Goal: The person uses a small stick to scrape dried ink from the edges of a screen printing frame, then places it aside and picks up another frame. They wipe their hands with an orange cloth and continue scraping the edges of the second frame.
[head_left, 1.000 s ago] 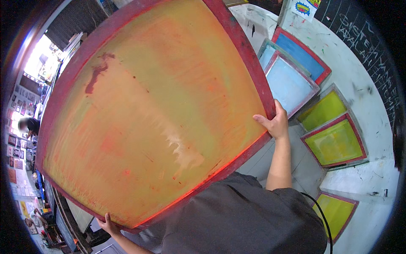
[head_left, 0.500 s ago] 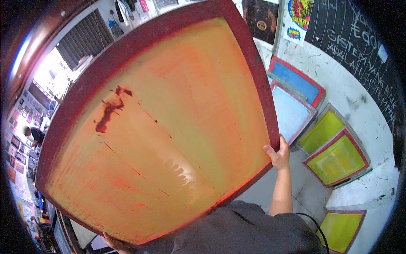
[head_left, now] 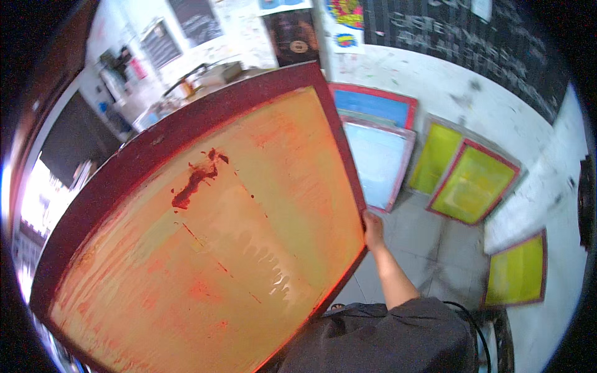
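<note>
A large screen-printing screen (head_left: 205, 261) with a dark red frame, orange-tinted mesh and a dark red stain fills the centre and lower left, held up tilted in front of me. My right hand (head_left: 373, 229) grips the right side of its frame near the lower corner, my forearm rising from the lower right. My left hand is out of sight, past or behind the screen's lower left part. Behind the screen's right edge lean a blue screen (head_left: 373, 105) and a pale screen (head_left: 373, 158).
Two yellow screens (head_left: 472, 180) lean on the white wall at the right, another (head_left: 516, 270) lower down. Grey tiled floor (head_left: 410, 248) lies between them. A chalk-marked blackboard (head_left: 466, 50) hangs above; a cluttered counter (head_left: 205, 78) is behind the screen; a black cable (head_left: 482, 336) runs by my clothing.
The view has swung toward the back wall. The held screen has moved down and left relative to the view; my left hand, earlier at its lower edge, has gone from sight.
</note>
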A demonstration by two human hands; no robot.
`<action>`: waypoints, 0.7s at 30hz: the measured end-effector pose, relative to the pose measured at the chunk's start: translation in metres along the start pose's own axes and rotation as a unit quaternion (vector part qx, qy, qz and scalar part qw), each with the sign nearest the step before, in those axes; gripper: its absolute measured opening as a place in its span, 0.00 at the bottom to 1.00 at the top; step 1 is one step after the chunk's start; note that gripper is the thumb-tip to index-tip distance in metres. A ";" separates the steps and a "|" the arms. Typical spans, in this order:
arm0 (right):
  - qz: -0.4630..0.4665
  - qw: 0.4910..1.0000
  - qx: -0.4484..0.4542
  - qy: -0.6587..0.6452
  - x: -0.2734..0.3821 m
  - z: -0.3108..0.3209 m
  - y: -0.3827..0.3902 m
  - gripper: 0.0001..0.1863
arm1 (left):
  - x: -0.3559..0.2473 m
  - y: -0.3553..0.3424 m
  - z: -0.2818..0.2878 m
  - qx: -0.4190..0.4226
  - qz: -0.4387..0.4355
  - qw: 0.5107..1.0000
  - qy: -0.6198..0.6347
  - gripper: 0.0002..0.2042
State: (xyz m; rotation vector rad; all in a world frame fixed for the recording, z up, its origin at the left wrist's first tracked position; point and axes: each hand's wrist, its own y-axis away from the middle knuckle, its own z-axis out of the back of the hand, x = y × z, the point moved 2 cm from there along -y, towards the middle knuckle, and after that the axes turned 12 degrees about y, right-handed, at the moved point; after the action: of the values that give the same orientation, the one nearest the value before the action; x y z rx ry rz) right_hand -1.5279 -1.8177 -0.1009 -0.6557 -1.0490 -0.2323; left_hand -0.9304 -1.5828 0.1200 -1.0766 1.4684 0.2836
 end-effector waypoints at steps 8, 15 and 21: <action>-0.287 0.954 0.055 -0.070 -0.105 -0.018 0.113 0.28 | 0.003 -0.073 -0.116 0.175 0.004 0.984 -0.042 0.28; -0.537 0.828 0.146 -0.067 -0.063 0.001 0.161 0.38 | 0.007 -0.116 -0.208 0.412 0.094 0.905 -0.039 0.28; -0.584 0.801 0.132 0.007 -0.125 0.023 0.178 0.40 | 0.068 -0.040 -0.347 0.643 0.220 0.715 -0.163 0.25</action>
State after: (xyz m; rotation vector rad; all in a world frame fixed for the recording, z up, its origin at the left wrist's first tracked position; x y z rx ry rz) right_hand -1.5217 -1.6795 -0.2701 0.3389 -1.3305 -1.1373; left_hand -1.1164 -1.8842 0.1590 0.4608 1.1474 -0.2391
